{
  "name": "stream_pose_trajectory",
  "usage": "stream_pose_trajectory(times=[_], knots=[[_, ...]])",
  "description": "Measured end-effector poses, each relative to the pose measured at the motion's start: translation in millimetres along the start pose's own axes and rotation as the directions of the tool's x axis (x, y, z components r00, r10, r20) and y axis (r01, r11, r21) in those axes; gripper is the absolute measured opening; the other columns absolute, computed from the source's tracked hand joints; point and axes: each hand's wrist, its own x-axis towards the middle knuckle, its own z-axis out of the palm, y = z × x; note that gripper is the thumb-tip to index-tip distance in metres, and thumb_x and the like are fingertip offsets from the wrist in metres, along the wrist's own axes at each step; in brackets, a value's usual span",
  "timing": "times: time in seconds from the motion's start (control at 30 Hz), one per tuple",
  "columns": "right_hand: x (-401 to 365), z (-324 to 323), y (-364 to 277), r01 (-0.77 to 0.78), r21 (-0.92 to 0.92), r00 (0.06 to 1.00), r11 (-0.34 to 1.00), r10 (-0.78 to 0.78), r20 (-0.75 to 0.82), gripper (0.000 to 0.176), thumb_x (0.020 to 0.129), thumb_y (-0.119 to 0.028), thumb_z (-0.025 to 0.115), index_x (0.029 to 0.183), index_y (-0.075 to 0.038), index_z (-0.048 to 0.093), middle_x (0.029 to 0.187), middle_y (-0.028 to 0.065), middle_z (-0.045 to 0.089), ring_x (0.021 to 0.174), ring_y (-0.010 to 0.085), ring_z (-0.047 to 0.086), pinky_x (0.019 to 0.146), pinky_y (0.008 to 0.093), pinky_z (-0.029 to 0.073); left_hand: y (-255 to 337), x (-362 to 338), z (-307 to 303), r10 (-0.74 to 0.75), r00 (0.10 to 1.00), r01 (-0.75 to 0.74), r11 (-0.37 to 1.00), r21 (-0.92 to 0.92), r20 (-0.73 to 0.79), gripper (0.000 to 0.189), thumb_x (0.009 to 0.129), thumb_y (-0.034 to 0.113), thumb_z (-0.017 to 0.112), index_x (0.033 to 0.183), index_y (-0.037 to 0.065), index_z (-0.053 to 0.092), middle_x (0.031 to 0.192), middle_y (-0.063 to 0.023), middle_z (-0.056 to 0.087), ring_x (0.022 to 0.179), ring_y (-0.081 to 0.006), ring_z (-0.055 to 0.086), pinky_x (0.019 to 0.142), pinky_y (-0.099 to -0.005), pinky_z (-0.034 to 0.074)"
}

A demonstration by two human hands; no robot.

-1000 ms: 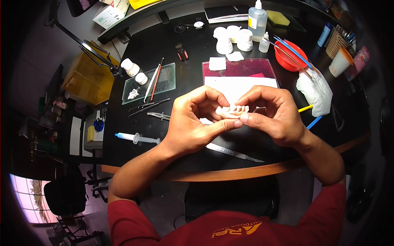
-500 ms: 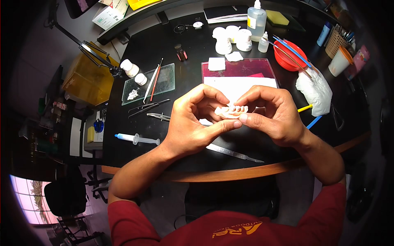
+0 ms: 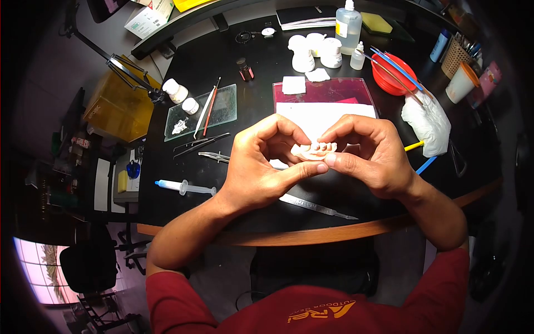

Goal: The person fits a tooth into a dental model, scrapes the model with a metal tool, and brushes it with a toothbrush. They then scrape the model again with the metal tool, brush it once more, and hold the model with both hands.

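Head view: my left hand and right hand both pinch a denture, fingers closed on its ends, above the dark surface. Looks light, rigid, likely brittle at the teeth; best gripped by the base. Scalpel lies below.

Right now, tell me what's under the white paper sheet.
A magenta plastic mat shows past the white paper sheet; left hand and right hand, holding a pale denture, cover its near end.
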Motion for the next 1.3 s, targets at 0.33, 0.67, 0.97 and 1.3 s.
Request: stream_pose_trajectory(times=[0.33, 0.67, 0.97, 1.3], knots=[[1, -5, -8, -0.024, 0.069, 1.0, 0.997, 0.023, 0.016, 0.026, 0.09, -0.001, 0.06, 0.111, 0.006, 0.073, 0.101, 0.0093, 0.073, 0.083, 0.0089, 0.067, 0.074, 0.0246, 0.055, 0, 0, 0, 0.005, 1.0, -0.005, 0.999, -0.031, 0.002, 0.035, 0.082, -0.001, 0.087, 0.104, 0.0, 0.06, 0.102, -0.0108, 0.072, 0.098, -0.0152, 0.072, 0.085, -0.0311, 0.06], [1, -4, -12, -0.061, 0.082, 0.998, 0.995, 0.059, 0.026, 0.027, 0.091, -0.002, 0.057, 0.111, 0.007, 0.073, 0.1, 0.0098, 0.074, 0.082, 0.0099, 0.067, 0.074, 0.0263, 0.056, 0, 0, 1, 0.021, 1.0, -0.021, 0.999, -0.031, 0.0, 0.034, 0.082, -0.001, 0.087, 0.104, 0.001, 0.06, 0.102, -0.0108, 0.072, 0.099, -0.0154, 0.072, 0.085, -0.0311, 0.059], [0, -3, -9, -0.045, 0.036, 0.999, 0.998, 0.045, 0.008, 0.024, 0.092, -0.001, 0.058, 0.108, 0.006, 0.073, 0.098, 0.0087, 0.073, 0.083, 0.0089, 0.067, 0.074, 0.0253, 0.054, 0, 0, 0, 0.052, 0.999, -0.052, 0.998, 0.03, 0.013, 0.035, 0.081, -0.001, 0.088, 0.102, 0.0, 0.06, 0.098, -0.01, 0.072, 0.095, -0.0153, 0.073, 0.083, -0.0302, 0.06], [1, -2, -7, -0.026, 0.051, 1.0, 0.998, 0.025, 0.013, 0.023, 0.092, 0.0, 0.058, 0.108, 0.007, 0.073, 0.098, 0.009, 0.073, 0.082, 0.0088, 0.067, 0.075, 0.0246, 0.054, 1, 0, 1, 0.067, 0.998, -0.068, 0.997, 0.036, 0.012, 0.035, 0.08, -0.001, 0.089, 0.1, 0.001, 0.061, 0.095, -0.0084, 0.071, 0.092, -0.013, 0.072, 0.082, -0.0296, 0.059]])
